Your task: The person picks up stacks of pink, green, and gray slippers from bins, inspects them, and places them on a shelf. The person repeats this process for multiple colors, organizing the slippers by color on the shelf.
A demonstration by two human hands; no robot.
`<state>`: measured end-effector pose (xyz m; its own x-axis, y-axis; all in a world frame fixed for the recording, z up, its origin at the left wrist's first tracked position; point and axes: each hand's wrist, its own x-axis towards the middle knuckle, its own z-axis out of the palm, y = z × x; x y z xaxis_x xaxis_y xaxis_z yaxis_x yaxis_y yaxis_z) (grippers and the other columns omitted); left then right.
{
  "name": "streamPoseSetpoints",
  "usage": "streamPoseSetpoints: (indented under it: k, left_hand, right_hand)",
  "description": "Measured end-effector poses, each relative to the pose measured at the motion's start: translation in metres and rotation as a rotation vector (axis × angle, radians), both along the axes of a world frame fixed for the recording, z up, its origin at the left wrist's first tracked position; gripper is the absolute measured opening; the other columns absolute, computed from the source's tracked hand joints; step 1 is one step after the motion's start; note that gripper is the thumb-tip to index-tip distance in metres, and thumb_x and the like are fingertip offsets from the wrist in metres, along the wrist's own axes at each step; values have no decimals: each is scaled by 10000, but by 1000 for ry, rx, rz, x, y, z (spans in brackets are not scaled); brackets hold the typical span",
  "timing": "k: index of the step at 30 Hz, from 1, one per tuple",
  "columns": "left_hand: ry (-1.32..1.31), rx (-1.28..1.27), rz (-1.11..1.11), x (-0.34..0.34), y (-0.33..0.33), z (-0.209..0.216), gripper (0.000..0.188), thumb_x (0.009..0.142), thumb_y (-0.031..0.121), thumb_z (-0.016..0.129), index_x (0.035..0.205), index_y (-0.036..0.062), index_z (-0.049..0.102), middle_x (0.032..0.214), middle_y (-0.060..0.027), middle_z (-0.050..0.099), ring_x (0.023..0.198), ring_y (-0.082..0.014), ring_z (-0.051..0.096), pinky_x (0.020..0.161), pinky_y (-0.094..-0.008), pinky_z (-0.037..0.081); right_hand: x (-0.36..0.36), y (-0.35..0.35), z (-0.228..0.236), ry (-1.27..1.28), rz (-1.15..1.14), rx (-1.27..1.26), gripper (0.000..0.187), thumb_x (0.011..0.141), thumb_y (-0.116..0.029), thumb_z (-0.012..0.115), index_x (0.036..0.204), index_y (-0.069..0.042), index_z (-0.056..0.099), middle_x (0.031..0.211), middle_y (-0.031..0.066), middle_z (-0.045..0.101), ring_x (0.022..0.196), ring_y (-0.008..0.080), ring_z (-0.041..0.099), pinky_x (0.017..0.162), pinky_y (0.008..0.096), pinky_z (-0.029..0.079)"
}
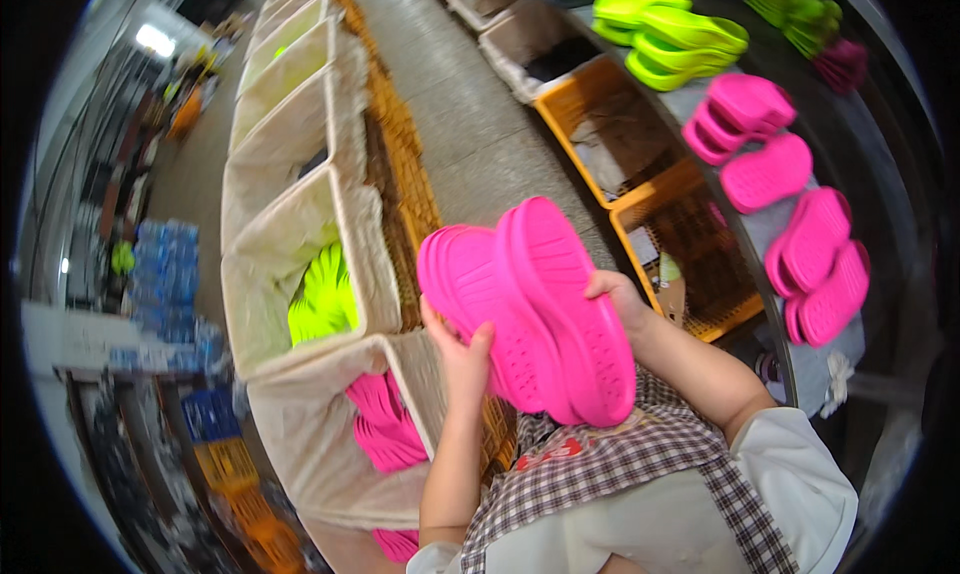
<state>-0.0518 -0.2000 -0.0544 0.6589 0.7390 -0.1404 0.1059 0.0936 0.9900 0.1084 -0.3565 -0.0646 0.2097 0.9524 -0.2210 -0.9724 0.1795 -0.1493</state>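
Between my two hands are several bright pink foam shoe soles (pixel 562 319), nested side by side in two stacks in front of my checked apron. My left hand (pixel 462 359) is closed on the left stack, its thumb across the near face. On the other side, my right hand (pixel 618 299) grips the edge of the right stack, thumb on top. Just left of my left forearm, a cloth-lined bin (pixel 310 424) contains pink soles (pixel 385 424). The lined bin beyond it (pixel 275 264) has lime-green soles (pixel 325 294) inside.
More cloth-lined bins run away in a row at left. To the right, a bench (pixel 800 374) carries pink soles (pixel 768 174) and lime-green soles (pixel 670 34). Orange crates (pixel 625 219) stand beside it, across the grey floor (pixel 480 149). Blue water bottles (pixel 165 274) stand far left.
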Motion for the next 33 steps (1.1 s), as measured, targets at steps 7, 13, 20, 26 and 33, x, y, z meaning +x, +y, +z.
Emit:
streamPoseSetpoints:
  k: [7,13,20,26,33]
  left_hand:
    - [123,189,151,-20,5,-7,957,770,55,659,1480,69,18,1411,-240,314,1261,-320,408,1050,-412,335]
    - [22,74,263,-42,9,-14,974,775,117,690,1476,68,15,1400,-234,331,1250,-314,421,1047,-413,340]
    - [-9,-36,331,-56,15,-15,986,772,130,704,1469,37,13,1401,-237,326,1252,-319,420,1055,-409,336]
    - [242,382,364,-79,10,-21,1097,702,247,781,1450,-39,30,1410,-277,311,1312,-350,345,1093,-409,279]
    - [4,-112,328,-109,8,-25,918,785,184,708,1452,24,98,1339,-170,404,1218,-295,446,1018,-414,392]
  right_hand:
    - [-1,29,3,104,152,32,598,711,-78,428,1283,96,430,1235,252,546,1109,363,569,1003,452,435]
    - [-9,56,0,212,279,100,582,719,-86,444,1274,89,442,1212,251,559,1090,358,581,989,462,446]
    - [-17,71,10,120,296,-45,559,711,-36,445,1259,77,454,1196,235,569,1050,353,601,940,462,486]
    - [-55,84,33,-483,238,-272,658,743,44,557,1364,-19,347,1238,155,536,1120,252,564,954,376,476]
    - [-80,94,33,-1161,249,-162,794,723,9,640,1430,-25,279,1381,148,396,1291,251,385,1070,347,334]
